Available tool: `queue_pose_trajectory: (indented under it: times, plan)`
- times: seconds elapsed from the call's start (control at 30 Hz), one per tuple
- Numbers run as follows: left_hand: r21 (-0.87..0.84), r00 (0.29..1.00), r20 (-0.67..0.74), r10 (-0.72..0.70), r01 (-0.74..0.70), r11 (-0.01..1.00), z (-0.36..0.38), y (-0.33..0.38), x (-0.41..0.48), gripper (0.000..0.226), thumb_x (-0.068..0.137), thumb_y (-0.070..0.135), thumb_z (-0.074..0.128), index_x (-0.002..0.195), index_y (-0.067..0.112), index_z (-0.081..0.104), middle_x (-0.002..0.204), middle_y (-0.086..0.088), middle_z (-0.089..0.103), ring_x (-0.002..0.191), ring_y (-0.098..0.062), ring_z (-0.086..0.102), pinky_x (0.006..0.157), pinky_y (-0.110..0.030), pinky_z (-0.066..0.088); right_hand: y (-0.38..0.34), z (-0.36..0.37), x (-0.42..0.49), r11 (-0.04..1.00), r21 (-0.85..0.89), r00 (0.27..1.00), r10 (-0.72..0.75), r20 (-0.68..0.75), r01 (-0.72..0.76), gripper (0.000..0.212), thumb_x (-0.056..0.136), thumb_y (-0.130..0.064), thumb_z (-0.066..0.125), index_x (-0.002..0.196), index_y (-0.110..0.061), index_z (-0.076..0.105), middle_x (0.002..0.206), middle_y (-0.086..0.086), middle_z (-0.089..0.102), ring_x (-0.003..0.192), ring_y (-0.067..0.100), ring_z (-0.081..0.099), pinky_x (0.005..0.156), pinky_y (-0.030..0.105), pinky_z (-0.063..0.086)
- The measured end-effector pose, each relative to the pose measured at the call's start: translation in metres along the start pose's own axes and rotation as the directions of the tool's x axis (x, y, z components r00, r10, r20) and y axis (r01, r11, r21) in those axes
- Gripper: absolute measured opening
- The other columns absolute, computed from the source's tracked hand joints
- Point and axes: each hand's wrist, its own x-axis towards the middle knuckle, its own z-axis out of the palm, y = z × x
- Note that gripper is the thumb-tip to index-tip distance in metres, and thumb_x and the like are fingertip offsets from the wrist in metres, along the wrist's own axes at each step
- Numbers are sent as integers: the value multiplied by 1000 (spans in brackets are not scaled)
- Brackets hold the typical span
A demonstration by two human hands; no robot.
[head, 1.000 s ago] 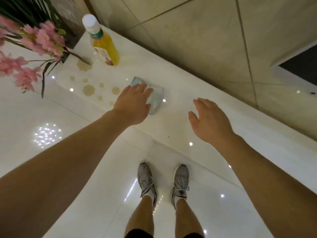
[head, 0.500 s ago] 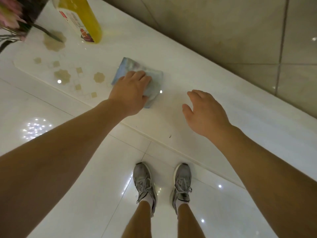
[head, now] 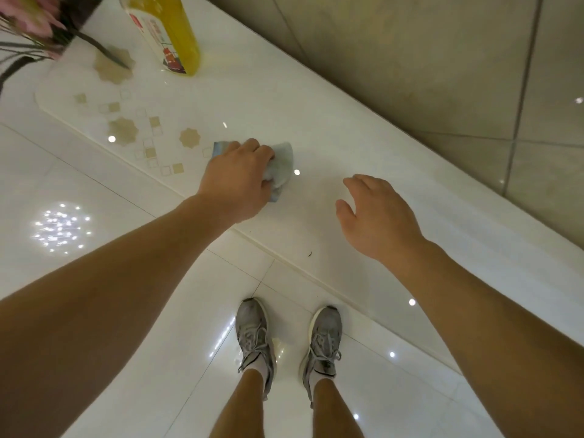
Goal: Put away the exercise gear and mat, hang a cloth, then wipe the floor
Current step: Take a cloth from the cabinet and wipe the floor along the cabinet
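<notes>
- The worktop (head: 363,159), a glossy white ledge running along the tiled wall, fills most of my view; a moment ago I saw more of its far end, and now my head has dipped so the cloth sits nearer the middle of it.
- The floor (head: 104,254) below the ledge shines with lamp reflections, and my two grey shoes (head: 252,336) stand on it well on the near side of the cloth. I judge no wiping of it has begun yet.
- My left hand (head: 235,184) has changed most: a second ago it lay flat over the cloth, and now its fingers (head: 259,151) are curled down and clamped on it.
- My right hand (head: 376,216) hangs over the ledge, right of the cloth and apart from it, fingers loosely spread and holding nothing, much as before.
- The yellow bottle (head: 177,36) stands on the ledge well beyond the cloth, to its left, with the pink flowers (head: 28,23) further left still.
- The cloth (head: 281,167), pale blue, was spread as a flat square half a second ago; now it is bunched under my palm, one corner showing left of my knuckles and a wad bulging out to the right, still touching the ledge.
- To my mind this means the pick-up is under way: the cloth is gathered and ready to lift, for hanging or for the floor.
</notes>
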Motion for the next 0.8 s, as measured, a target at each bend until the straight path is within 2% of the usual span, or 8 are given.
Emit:
queue_pose_trajectory:
  times: [0.23, 0.5, 0.63, 0.8]
  plan:
    - [-51, 985, -40, -166, 164, 985, -18, -4, -41, 36, 87, 27, 53, 120, 16, 61, 105, -5, 56, 100, -27, 51, 70, -36, 37, -18, -11, -4, 988, -52, 988, -149, -42, 147, 45, 100, -31, 43, 139, -10, 49, 136, 10, 53, 127, 27, 44, 106, 33, 33]
    - [-135, 912, -164, -375, 355, 925, -25, -38, -111, 23, 84, 31, 60, 104, 20, 64, 96, 0, 53, 88, -18, 44, 67, -33, 35, -72, -11, -7, 927, -135, 935, -353, 5, 351, 41, 100, -30, 43, 129, -5, 55, 130, 14, 56, 122, 31, 47, 105, 38, 35]
    - [-154, 872, -158, -463, 441, 884, -23, -69, -151, 29, 83, 34, 62, 108, 19, 63, 100, 0, 53, 93, -21, 48, 69, -35, 39, -115, 2, -9, 895, -139, 904, -426, 18, 424, 40, 99, -29, 45, 127, -5, 56, 129, 13, 57, 122, 31, 47, 105, 40, 37]
    - [-181, 816, -126, -564, 540, 822, -15, -117, -203, 38, 86, 34, 59, 118, 15, 61, 105, -6, 54, 97, -27, 48, 72, -37, 41, -173, 28, -15, 853, -173, 870, -490, 57, 492, 43, 100, -31, 43, 135, -7, 52, 137, 11, 53, 129, 28, 43, 110, 36, 30]
